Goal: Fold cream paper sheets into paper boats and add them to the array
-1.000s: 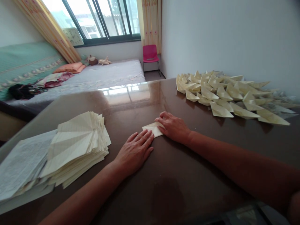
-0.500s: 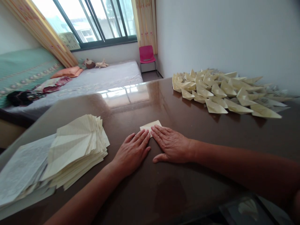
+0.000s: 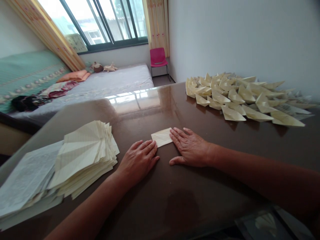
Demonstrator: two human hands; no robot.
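Observation:
A small folded piece of cream paper lies flat on the glossy brown table. My left hand rests palm down, its fingertips touching the paper's lower left corner. At the paper's right end, my right hand presses with its fingertips, the thumb stretched out apart on the table. Both hands have their fingers extended and grip nothing. To the left sits a stack of cream paper sheets, its top sheet creased.
Many folded paper boats crowd the table's far right, by the wall. Greyish printed sheets lie at the left, partly under the cream stack. Beyond the table are a bed and a pink chair.
My hands have moved apart along the folded paper, the right one to the right and the left one slightly left. More of the paper's middle shows now.

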